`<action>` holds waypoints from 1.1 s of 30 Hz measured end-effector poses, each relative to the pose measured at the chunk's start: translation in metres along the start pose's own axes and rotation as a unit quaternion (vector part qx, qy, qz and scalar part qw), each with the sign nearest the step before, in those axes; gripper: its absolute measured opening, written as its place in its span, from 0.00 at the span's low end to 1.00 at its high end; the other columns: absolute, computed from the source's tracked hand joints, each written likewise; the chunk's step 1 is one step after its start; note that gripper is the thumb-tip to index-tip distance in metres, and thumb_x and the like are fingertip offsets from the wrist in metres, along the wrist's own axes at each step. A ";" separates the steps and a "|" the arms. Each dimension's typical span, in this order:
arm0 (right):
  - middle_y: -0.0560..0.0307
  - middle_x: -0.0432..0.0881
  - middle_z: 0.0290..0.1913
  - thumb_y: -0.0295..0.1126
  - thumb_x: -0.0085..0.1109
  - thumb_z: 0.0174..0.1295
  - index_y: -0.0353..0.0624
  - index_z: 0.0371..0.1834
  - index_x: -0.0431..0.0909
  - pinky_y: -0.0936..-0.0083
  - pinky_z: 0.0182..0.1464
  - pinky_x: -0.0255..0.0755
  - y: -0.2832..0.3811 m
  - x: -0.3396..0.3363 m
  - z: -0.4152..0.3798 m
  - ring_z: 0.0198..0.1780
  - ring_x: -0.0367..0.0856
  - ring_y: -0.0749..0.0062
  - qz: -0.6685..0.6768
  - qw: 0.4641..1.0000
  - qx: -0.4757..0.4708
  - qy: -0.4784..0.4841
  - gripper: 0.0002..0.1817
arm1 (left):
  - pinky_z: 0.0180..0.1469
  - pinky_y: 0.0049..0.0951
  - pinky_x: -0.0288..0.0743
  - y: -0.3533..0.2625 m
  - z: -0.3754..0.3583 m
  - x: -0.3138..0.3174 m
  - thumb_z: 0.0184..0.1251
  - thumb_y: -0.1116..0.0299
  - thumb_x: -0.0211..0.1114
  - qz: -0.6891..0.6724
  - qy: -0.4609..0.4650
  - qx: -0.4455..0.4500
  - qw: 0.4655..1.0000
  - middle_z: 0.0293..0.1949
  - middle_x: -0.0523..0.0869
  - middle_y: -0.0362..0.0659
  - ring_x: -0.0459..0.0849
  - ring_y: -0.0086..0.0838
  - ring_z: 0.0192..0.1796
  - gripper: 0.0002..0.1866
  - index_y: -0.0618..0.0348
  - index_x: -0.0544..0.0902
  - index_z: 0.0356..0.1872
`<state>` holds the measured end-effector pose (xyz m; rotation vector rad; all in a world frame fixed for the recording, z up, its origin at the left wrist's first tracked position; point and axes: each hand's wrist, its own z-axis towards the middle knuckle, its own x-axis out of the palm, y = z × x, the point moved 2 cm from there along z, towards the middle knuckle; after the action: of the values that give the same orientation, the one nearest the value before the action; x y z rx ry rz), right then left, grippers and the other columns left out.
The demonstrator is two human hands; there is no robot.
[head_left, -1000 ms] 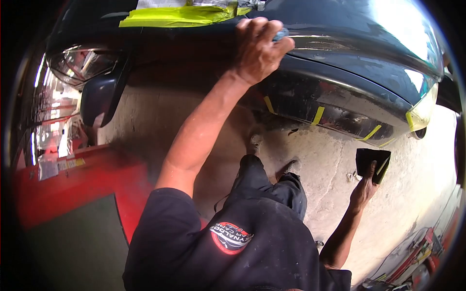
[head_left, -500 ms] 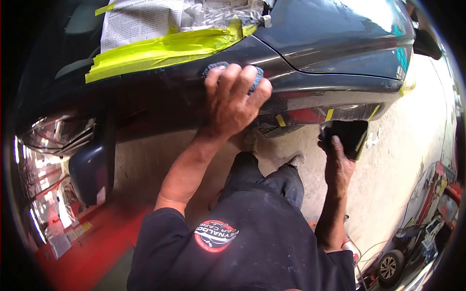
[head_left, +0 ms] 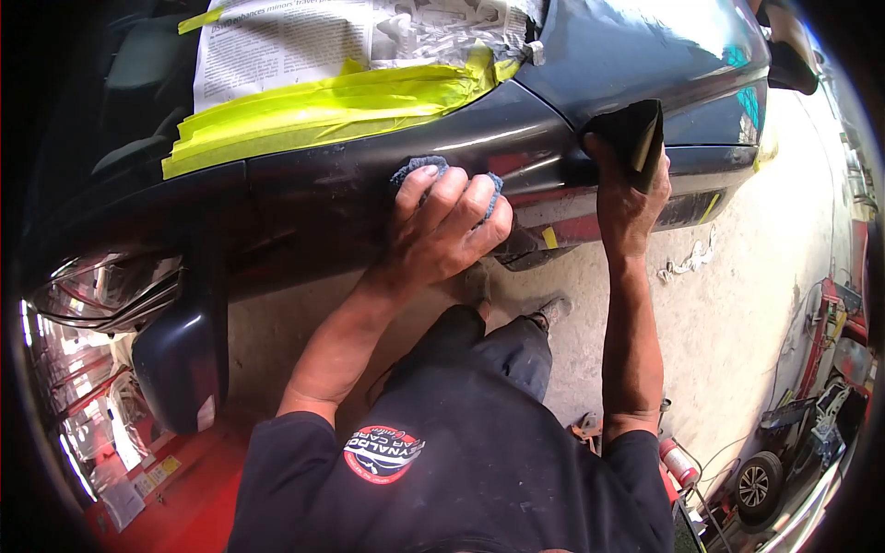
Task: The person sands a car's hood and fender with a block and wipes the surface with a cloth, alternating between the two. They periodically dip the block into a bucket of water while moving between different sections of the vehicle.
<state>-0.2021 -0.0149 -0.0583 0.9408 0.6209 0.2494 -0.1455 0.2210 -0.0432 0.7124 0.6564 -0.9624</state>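
My left hand point(head_left: 446, 221) is closed over a blue cloth point(head_left: 422, 169), its fingers bent and pressing the cloth against the dark car body panel point(head_left: 323, 180). Bits of the cloth stick out past the fingertips on both sides. Farther right, my right hand point(head_left: 629, 207) grips a folded black sheet of sandpaper point(head_left: 619, 131) with a tan edge. That sheet overlaps the panel's rear corner near the body seam. Yellow masking tape point(head_left: 323, 109) and newspaper point(head_left: 286, 55) cover the area just above the panel.
A side mirror point(head_left: 182, 369) juts out at left, over a red surface point(head_left: 184, 498). Short yellow tape strips point(head_left: 550, 238) mark the lower bumper. Crumpled paper point(head_left: 690, 258) lies on the concrete floor. Car wheel point(head_left: 759, 488) and tools stand at lower right.
My right hand has risen with the sandpaper from over the floor up to the car's corner. My left hand and cloth have shifted slightly down and left along the panel.
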 end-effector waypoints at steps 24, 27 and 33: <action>0.49 0.86 0.42 0.44 0.80 0.62 0.40 0.43 0.83 0.53 0.53 0.73 0.009 0.020 0.025 0.46 0.83 0.48 -0.044 0.997 0.016 -0.068 0.20 | 0.68 0.45 0.66 0.001 -0.001 0.000 0.66 0.55 0.76 0.031 -0.005 0.009 0.999 0.51 0.84 0.33 0.79 0.30 0.59 0.12 0.37 0.83 0.46; 0.43 0.88 0.44 0.42 0.82 0.61 0.38 0.50 0.85 0.55 0.51 0.78 -0.001 0.006 0.021 0.44 0.86 0.47 0.119 0.987 0.085 -0.072 0.23 | 0.68 0.43 0.67 0.001 -0.002 0.002 0.67 0.56 0.72 0.035 -0.016 0.002 0.999 0.51 0.84 0.32 0.80 0.29 0.59 0.10 0.37 0.83 0.46; 0.51 0.84 0.40 0.45 0.82 0.57 0.40 0.42 0.82 0.52 0.55 0.71 0.001 0.008 0.011 0.50 0.80 0.47 -0.080 0.997 -0.022 0.008 0.23 | 0.68 0.45 0.65 0.001 -0.001 0.003 0.66 0.55 0.76 0.021 -0.012 0.004 1.000 0.51 0.84 0.33 0.80 0.31 0.59 0.12 0.36 0.83 0.45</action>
<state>-0.1885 -0.0179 -0.0556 0.8434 0.6988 0.1267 -0.1430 0.2208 -0.0460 0.7181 0.6149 -0.9328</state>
